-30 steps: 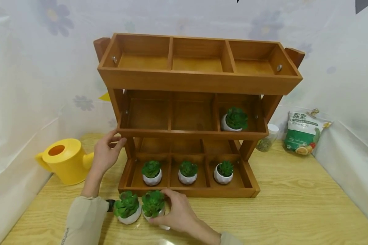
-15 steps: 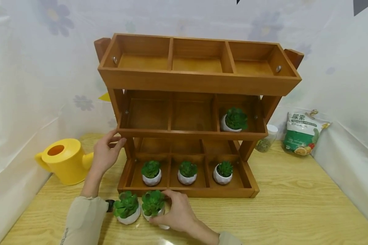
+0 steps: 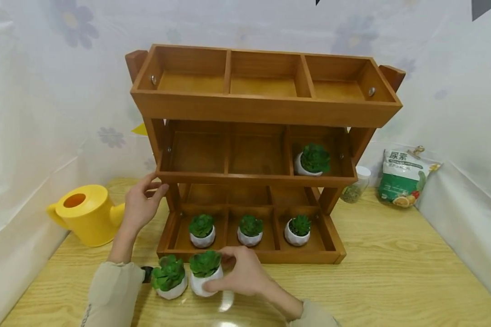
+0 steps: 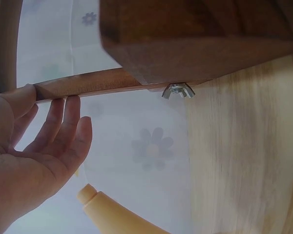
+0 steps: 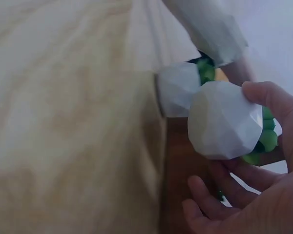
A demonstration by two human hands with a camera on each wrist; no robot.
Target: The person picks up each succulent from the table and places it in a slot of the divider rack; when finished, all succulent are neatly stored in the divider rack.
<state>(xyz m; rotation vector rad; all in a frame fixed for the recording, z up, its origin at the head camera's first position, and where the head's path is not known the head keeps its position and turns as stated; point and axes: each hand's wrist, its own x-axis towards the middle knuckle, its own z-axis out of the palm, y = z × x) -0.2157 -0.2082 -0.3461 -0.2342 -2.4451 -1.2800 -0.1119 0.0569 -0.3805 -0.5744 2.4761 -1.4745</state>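
My right hand (image 3: 245, 274) pinches the white faceted pot of a succulent (image 3: 204, 264) between thumb and fingers, just in front of the wooden plant stand (image 3: 253, 256). In the right wrist view, the underside of this white pot (image 5: 223, 122) shows, raised off the table. Close to its left stands another potted succulent (image 3: 169, 277) on the table. My left hand (image 3: 142, 204) grips the stand's left side at the middle tier. From the left wrist view, the thumb and fingertips meet a wooden bar (image 4: 88, 84) of the stand.
Three small potted succulents (image 3: 250, 229) sit in the bottom tier, and one potted succulent (image 3: 313, 159) sits in the middle tier's right compartment. A yellow watering can (image 3: 87, 215) stands left. At right are a lidded jar (image 3: 357, 186) and a green-white bag (image 3: 405, 179).
My right hand has lifted the potted succulent slightly off the table and turned it more upright. The left hand has stayed in place.
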